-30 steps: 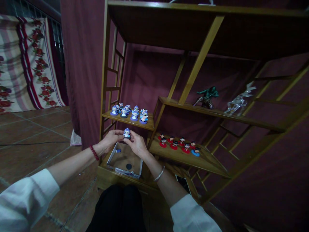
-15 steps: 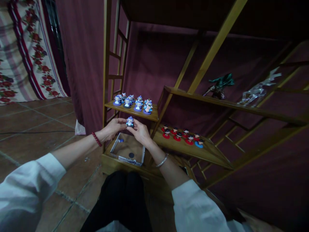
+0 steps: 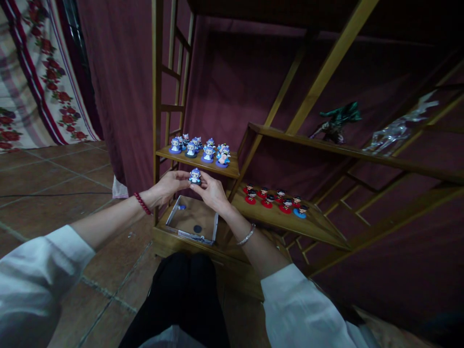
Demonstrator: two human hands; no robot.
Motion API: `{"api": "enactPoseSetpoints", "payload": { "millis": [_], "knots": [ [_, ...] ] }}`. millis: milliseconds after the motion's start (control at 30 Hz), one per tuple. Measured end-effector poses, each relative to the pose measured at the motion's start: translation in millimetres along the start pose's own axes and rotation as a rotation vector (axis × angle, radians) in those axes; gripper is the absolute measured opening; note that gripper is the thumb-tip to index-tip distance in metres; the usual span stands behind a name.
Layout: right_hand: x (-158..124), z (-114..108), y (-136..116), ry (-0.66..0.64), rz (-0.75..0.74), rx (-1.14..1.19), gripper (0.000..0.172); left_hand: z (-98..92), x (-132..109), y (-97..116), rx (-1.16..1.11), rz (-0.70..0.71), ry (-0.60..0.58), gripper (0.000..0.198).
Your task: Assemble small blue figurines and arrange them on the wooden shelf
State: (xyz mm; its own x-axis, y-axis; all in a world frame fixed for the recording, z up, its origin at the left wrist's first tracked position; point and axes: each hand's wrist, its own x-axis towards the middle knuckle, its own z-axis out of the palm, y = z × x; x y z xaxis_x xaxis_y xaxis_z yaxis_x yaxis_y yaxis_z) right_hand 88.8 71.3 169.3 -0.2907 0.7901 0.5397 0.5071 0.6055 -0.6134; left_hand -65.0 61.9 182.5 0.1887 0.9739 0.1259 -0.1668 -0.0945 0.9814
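My left hand (image 3: 169, 186) and right hand (image 3: 212, 194) meet on a small figurine (image 3: 195, 176), held above an open box (image 3: 171, 215) on the rack's bottom board (image 3: 164, 239). Behind it, the short shelf (image 3: 232, 169) carries a cluster of figurines (image 3: 200, 147). To the right, the lower shelf (image 3: 290, 224) holds a row of figurines (image 3: 275, 197), and the higher shelf (image 3: 290, 138) bears two statues (image 3: 337, 121).

The room was dim; soft light came from the left, where the floral curtain (image 3: 21, 96) and tiled floor (image 3: 54, 174) showed brightest. The wooden shelf unit (image 3: 319, 224) sank into deep shadow toward the right. The blue figurine (image 3: 195, 176) caught a faint gleam. The white sleeves (image 3: 36, 275) at the bottom edge looked smeared and stretched, and the shelf posts (image 3: 156, 72) leaned with lens distortion.
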Motion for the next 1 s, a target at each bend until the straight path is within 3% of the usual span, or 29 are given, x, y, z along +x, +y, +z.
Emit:
{"api": "enactPoseSetpoints", "payload": {
  "millis": [267,567,1000],
  "knots": [
    [5,-4,-11,-0.001,-0.005,-0.035,0.043,-4.4,4,8,0.011,0.042,-0.025,0.023],
    [9,-18,-23,0.033,-0.044,-0.101,0.047,5.0,-1,26,-0.007,0.035,-0.033,0.021],
    [20,-37,-28,0.099,-0.032,-0.264,0.044,12.6,18,32,-0.045,0.067,-0.073,0.026]
  ]
}}
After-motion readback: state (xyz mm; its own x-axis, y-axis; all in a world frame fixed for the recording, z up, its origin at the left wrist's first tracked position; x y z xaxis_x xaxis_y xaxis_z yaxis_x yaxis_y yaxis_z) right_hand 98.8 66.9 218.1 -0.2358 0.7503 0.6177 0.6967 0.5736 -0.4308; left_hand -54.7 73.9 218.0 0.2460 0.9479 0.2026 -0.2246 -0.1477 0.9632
